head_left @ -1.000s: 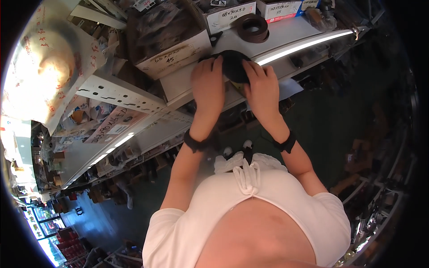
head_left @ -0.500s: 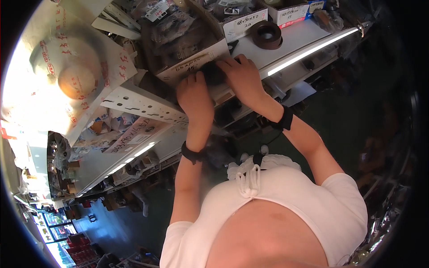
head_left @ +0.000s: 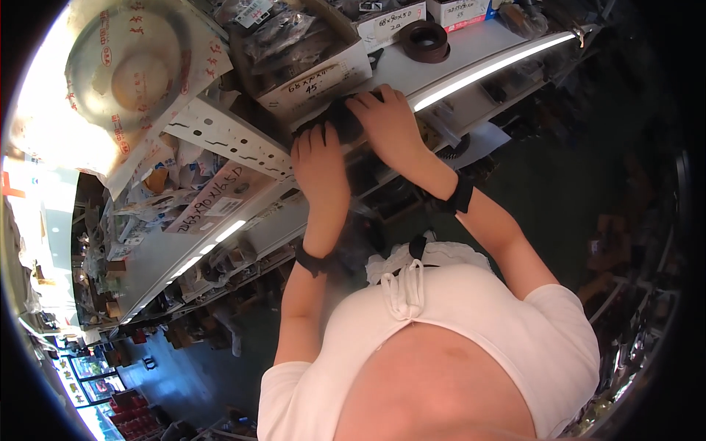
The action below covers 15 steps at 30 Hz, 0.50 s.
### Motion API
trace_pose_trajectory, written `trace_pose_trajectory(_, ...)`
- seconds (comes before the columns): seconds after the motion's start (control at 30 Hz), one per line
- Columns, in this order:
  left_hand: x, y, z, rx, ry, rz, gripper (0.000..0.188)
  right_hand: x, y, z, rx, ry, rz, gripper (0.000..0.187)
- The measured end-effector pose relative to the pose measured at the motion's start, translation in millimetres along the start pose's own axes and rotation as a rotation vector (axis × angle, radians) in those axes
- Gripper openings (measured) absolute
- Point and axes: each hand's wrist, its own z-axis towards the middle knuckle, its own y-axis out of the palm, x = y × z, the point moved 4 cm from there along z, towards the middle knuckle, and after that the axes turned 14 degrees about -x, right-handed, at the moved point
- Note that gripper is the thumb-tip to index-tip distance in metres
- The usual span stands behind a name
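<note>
A black, rounded thing lies at the shelf's front edge, between my two hands and just below an open cardboard box. Its kind is hard to make out, as my fingers cover both ends. My left hand has its fingers curled over the left end. At the other end, the fingers of my right hand bend over the top. The box, with handwriting on its front, holds dark parts in clear plastic bags. To the right on the shelf sit brown rubber rings, stacked together.
A perforated metal upright stands left of my left hand. Beyond it hangs a large wrapped ring in printed translucent plastic. More boxes line the shelf at the back. A bright light strip runs along the shelf's front edge.
The view has shifted a little, so the shelf sits higher and further left. Both hands stay on the black thing, and more of it shows between them, slightly apart from the box front.
</note>
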Motion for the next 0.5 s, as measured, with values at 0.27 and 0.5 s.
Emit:
trace_pose_trajectory(0.27,5.4,-4.9,-4.7,-0.011,0.004,-0.091,0.032,5.3,-11.0,-32.2,0.091,-0.072,0.159,0.030)
trace_pose_trajectory(0.5,34.8,28.6,58.9,-0.130,-0.041,0.107,0.025,34.3,-2.8,-13.8,0.064,0.077,-0.019,0.036)
